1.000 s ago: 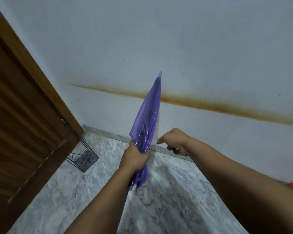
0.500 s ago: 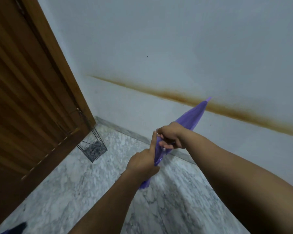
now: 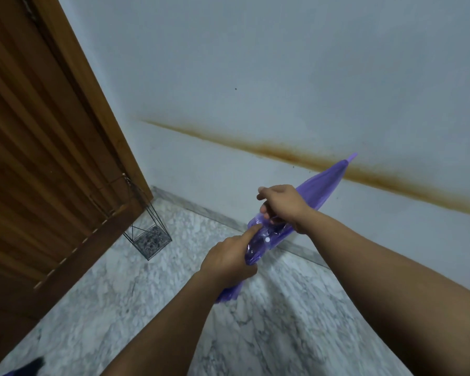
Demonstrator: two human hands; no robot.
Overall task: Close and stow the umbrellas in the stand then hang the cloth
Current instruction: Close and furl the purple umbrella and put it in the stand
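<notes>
My left hand (image 3: 228, 260) grips the folded purple umbrella (image 3: 314, 191) low, my right hand (image 3: 281, 203) pinches its middle, its tip slanting far right, away from the wire stand (image 3: 147, 236) down left, nearer my left hand.

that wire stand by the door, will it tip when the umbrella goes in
The wire umbrella stand looks light: thin rods, open sides, so it would probably slide or tip on the polished marble floor if bumped. The folded purple umbrella looks long next to it, so a leaning load may pull it over; steadying the stand seems wise.
</notes>
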